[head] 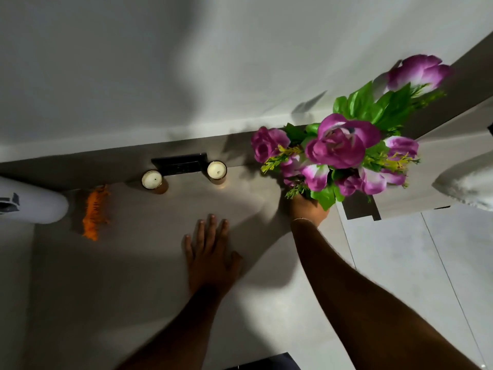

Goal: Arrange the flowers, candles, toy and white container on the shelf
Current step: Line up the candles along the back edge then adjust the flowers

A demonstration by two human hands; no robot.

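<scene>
My right hand (pixel 306 208) is closed around the base of a bunch of purple artificial flowers (pixel 338 148) with green leaves, held at the right end of the grey shelf (pixel 133 263). Flat on the shelf, palm down with fingers apart, rests my left hand (pixel 210 252). Two candles in amber glasses stand near the wall: one (pixel 152 180) on the left, the other (pixel 217 170) on the right. An orange striped toy (pixel 95 212) lies further left. Beside it, at the left edge, lies the white container (pixel 34 202) on its side.
A black socket box (pixel 180 162) sits against the wall between the candles. The white wall rises right behind the shelf. The tiled floor (pixel 426 263) shows to the right, with a white cloth-like thing (pixel 469 182) at the far right edge.
</scene>
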